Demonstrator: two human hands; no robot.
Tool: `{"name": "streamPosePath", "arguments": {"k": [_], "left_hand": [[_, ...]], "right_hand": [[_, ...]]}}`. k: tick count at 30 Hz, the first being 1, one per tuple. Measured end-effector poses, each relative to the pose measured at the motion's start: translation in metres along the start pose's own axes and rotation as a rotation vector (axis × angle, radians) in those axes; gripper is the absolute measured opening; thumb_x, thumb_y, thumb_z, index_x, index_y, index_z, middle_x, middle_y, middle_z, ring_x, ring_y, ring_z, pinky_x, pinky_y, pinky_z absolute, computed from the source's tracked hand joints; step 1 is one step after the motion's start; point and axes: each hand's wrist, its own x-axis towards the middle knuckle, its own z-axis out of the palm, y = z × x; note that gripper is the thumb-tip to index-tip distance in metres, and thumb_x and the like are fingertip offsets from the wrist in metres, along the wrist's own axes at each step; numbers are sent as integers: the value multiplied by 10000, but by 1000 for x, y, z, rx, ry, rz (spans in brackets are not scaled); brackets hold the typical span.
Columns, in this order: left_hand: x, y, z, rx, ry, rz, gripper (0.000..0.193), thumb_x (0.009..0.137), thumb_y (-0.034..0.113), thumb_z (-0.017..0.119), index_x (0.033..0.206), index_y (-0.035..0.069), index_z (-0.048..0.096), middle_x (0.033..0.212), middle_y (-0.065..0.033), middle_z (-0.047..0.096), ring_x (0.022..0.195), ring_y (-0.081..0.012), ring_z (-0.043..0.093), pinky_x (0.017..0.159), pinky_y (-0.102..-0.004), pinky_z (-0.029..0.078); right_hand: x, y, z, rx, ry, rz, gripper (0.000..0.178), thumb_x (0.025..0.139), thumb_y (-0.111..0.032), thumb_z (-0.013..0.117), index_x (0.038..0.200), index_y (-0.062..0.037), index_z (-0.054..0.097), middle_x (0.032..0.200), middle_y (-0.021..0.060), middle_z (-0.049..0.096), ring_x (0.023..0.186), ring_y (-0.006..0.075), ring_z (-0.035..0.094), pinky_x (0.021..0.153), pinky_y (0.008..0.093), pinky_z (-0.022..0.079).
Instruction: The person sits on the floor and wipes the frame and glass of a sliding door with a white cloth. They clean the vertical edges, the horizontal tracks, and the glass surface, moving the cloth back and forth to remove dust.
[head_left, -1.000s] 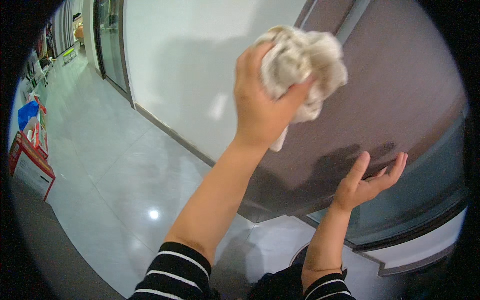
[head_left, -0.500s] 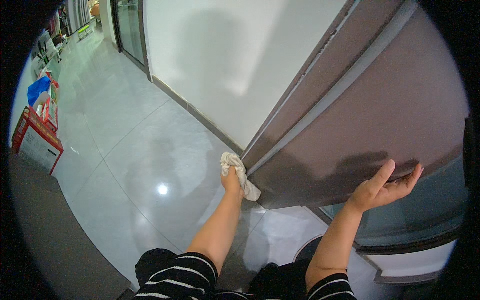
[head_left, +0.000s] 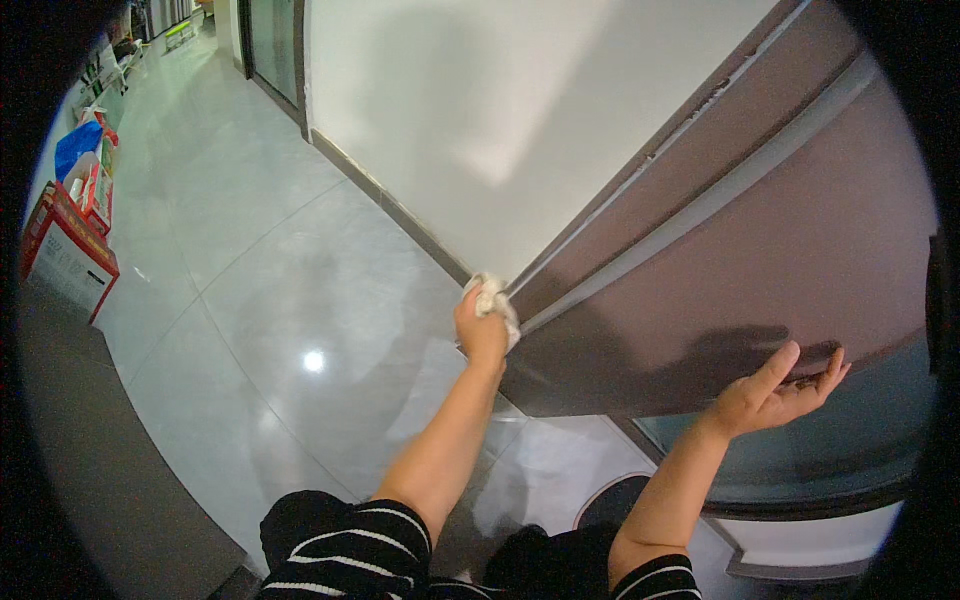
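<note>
The left hand (head_left: 482, 335) has its grip closed round a cream cloth (head_left: 497, 300), bunched presumably to fit where the floor's (head_left: 240, 250) edge meets the brown door (head_left: 780, 240), while the right hand (head_left: 768, 404) is open near the door, perhaps for balance.

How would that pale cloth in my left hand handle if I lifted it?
The pale cloth is probably floppy, given its crumpled folds. It's likely light, being small enough for the left hand to bunch up alone.
</note>
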Motion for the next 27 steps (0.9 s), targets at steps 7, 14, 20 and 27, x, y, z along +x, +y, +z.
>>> {"name": "streamPosePath", "arguments": {"k": [7,14,20,27], "left_hand": [[-18,169,19,0,-310,821,546,721,51,686,1246,32,539,1272,-168,498,1165,-248,506,987,-339,395],[10,19,-2,-342,-186,-51,556,770,238,769,1218,8,533,1143,-111,588,1011,-246,594,890,-378,465],[37,-109,-45,-260,166,-427,411,877,235,649,1212,19,548,1093,-101,627,899,-226,627,795,-356,502],[-3,-87,-11,-503,385,-472,419,906,196,587,1290,67,479,1174,-89,584,1020,-239,591,857,-375,490]], "right_hand": [[-2,-2,9,40,32,15,506,942,-158,563,1379,-5,359,1421,206,356,1344,301,336,1126,416,247],[0,-4,11,-19,38,-1,500,943,-151,563,1368,20,363,1392,196,390,1321,298,359,1118,409,260],[-2,-5,13,-27,24,1,543,910,-144,592,1369,31,363,1428,220,327,1310,303,348,1114,415,240],[-5,-4,10,-48,10,-27,555,890,-163,626,1357,24,392,1466,258,269,1351,338,299,1118,439,214]]}}
